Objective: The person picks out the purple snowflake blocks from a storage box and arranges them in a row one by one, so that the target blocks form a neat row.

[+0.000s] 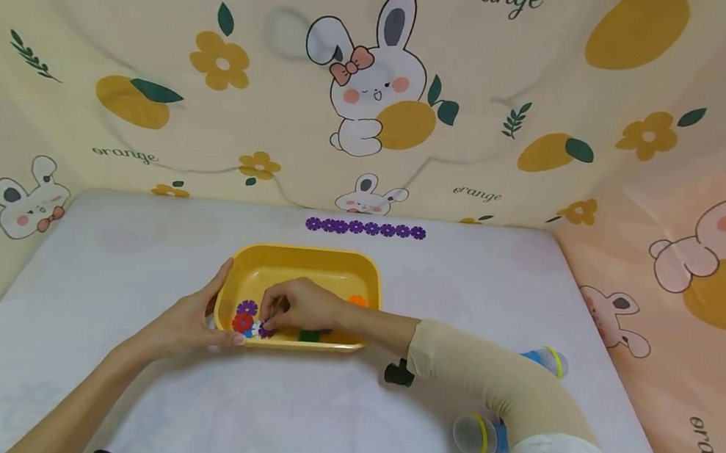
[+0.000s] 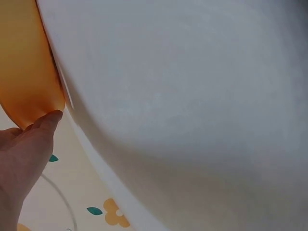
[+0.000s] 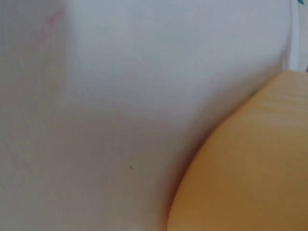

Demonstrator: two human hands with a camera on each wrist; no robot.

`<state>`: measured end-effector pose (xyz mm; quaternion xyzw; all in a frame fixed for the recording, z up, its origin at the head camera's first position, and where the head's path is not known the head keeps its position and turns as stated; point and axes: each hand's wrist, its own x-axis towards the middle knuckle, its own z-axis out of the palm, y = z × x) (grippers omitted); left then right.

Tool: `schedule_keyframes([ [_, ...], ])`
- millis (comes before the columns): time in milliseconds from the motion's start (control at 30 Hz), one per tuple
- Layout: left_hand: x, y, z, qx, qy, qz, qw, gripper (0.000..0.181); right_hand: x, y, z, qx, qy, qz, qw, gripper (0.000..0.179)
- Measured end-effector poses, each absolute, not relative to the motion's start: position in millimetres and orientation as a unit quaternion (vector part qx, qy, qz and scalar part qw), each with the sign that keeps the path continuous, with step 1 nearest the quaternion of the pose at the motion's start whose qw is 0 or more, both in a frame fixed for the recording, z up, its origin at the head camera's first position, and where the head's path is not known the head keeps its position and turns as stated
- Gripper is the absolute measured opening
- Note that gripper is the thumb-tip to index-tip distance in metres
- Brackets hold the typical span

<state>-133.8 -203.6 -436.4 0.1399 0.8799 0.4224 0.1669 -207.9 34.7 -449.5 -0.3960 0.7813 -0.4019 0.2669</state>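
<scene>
A yellow tray (image 1: 307, 253) stands on the white table, and my left hand (image 1: 183, 322) grips its near left corner, the thumb along the front rim. The left wrist view shows that hand (image 2: 29, 154) against the tray's wall (image 2: 29, 62). Reaching into the tray, my right hand (image 1: 301, 305) pinches a small purple flower-shaped disc (image 1: 266, 330) near the left end. Beside it lie another purple disc (image 1: 247, 307) and a red disc (image 1: 242, 323), with white and blue pieces partly hidden. The right wrist view has the tray's outer wall (image 3: 245, 168), without the hand.
A row of several purple discs (image 1: 372, 229) lies along the table's back edge. Orange (image 1: 357, 300) and green (image 1: 309, 336) pieces sit at the tray's right. Two blue objects with yellow rings (image 1: 470, 436) and a black object (image 1: 398, 373) lie around my right sleeve.
</scene>
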Motion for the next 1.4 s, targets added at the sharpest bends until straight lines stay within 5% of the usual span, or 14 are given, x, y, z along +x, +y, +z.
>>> schedule_keyframes([
  [433, -134, -202, -435, 0.126, 0.881, 0.421, 0.176, 0.126, -225, 69, -413, -0.313, 0.793, -0.45, 0.267, 0.013],
  [700, -133, -201, -434, 0.119, 0.881, 0.422, 0.178, 0.126, -243, 112, -394, -0.286, 0.825, -0.435, 0.219, 0.023],
  [1400, -134, -200, -435, 0.121, 0.89, 0.404, 0.172, 0.126, -297, 226, -413, -0.118, 0.864, -0.478, 0.108, 0.037],
])
